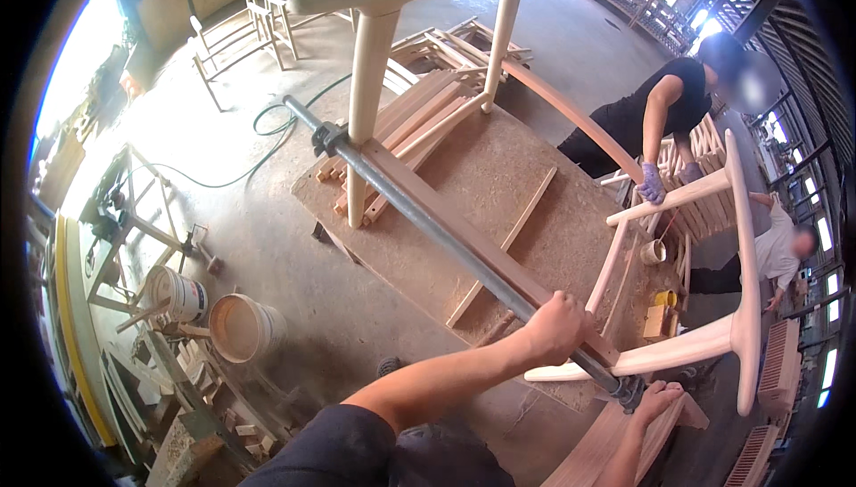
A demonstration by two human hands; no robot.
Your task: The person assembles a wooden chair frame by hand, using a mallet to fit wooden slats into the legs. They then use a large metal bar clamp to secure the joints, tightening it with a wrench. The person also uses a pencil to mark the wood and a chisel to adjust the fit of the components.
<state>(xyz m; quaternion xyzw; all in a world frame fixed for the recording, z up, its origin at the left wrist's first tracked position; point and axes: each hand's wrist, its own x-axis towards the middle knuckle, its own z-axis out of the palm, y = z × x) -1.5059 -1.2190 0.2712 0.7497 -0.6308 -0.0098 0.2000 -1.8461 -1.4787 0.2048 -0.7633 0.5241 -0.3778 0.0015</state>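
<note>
A metal clamp bar [428, 224] is set alongside the rail of a wooden chair frame [747, 264], above the worktable's [481, 166] near edge. The bar is overlaid by the left hand [557, 328], fingers wrapped round it, tips hidden. By its black end fitting [629, 392], the right hand [656, 401] is loosely curled; whether anything is gripped cannot be told.

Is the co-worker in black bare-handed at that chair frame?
No, the co-worker in black wears a purple glove on the hand nearest the wooden chair frame.
</note>
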